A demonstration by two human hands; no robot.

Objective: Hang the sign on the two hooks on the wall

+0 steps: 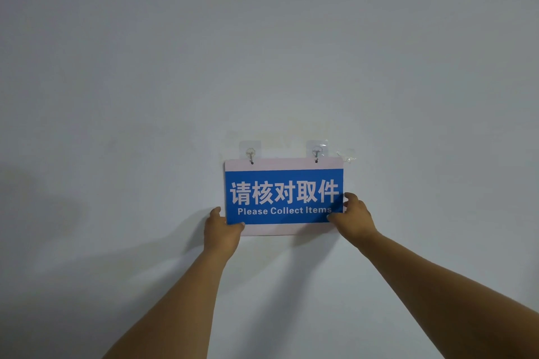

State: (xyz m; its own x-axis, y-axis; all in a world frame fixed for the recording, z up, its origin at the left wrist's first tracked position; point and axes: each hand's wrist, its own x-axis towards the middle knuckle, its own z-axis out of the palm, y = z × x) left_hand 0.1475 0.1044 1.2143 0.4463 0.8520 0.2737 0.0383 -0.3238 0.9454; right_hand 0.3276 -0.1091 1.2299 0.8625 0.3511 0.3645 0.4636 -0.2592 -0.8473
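A pale wall (262, 52) fills the view. Low on it, the blue sign (283, 197) reading "Please Collect Items" lies flat and level, its white top edge meeting the two clear hooks: the left hook (250, 152) and the right hook (316, 151), each at a small hole. The left hand (220, 232) pinches the sign's lower left corner, thumb in front. The right hand (356, 216) grips its lower right corner.

Two bare forearms, no sleeves, no watch, no rings or bands; left hand (223, 232) and right hand (356, 217) ungloved, fingers (350, 198) short, nails plain
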